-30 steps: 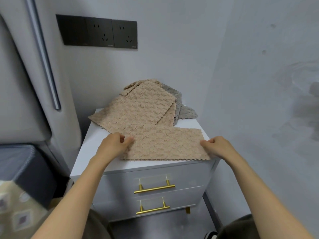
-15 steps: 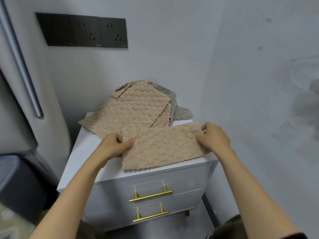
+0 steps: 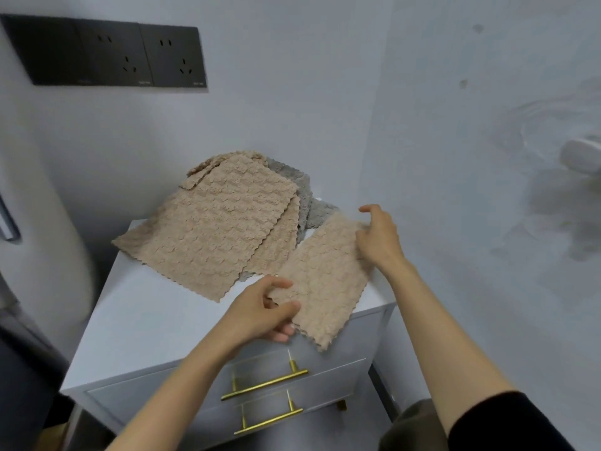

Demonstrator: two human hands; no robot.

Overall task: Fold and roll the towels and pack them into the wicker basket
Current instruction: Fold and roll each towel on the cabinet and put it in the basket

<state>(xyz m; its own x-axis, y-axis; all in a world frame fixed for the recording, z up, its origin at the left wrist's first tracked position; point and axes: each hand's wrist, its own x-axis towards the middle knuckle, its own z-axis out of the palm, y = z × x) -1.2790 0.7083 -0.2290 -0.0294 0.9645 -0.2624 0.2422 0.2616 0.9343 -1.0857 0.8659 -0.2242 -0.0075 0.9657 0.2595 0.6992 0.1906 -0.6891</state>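
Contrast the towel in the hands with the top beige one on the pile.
The held towel is a narrow folded strip; the pile's top towel lies spread open. The left hand and right hand grip the held towel; the top towel is untouched. Both are beige, wavy-edged.

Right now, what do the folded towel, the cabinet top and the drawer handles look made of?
The folded towel: soft beige microfibre or coral fleece, probably; nubby wavy pile, scalloped edges.
The cabinet top: smooth white painted or laminated board, likely; satin sheen, no grain.
The drawer handles: metal with a brass or gold finish; bright reflective bars on posts.
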